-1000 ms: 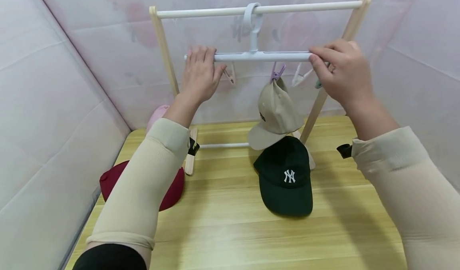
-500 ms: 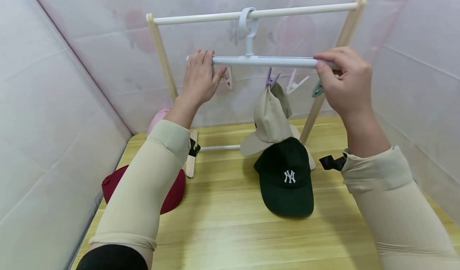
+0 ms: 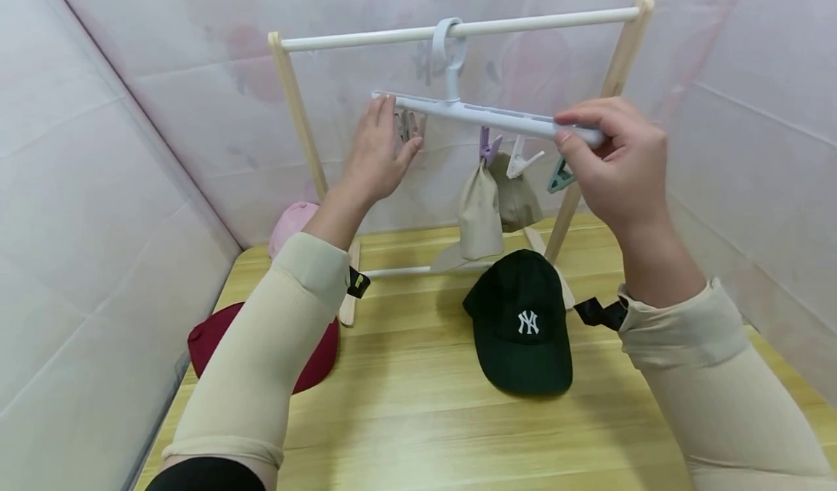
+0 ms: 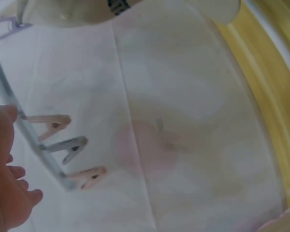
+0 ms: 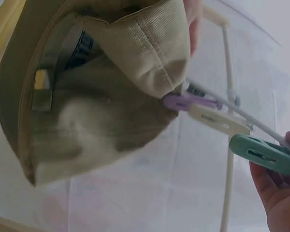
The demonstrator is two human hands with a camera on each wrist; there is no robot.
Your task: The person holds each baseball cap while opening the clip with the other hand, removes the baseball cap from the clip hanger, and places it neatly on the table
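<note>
Clip hanger held at the rack

The clip hanger (image 3: 480,115) hangs tilted from the far rail (image 3: 458,29), its right end gripped by the right hand (image 3: 617,168); its left end is touched by the relaxed left hand (image 3: 379,153). A beige cap (image 3: 487,204) is clipped beneath.

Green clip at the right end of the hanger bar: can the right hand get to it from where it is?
Probably yes. The right hand grips the hanger bar at its end, and the green clip hangs just below its fingers with nothing between; the beige cap hangs further left. It would first have to release the bar.

l hand (image 4: 7,169) beside hanger bar (image 4: 29,140), 3 clips (image 4: 63,147)
</note>
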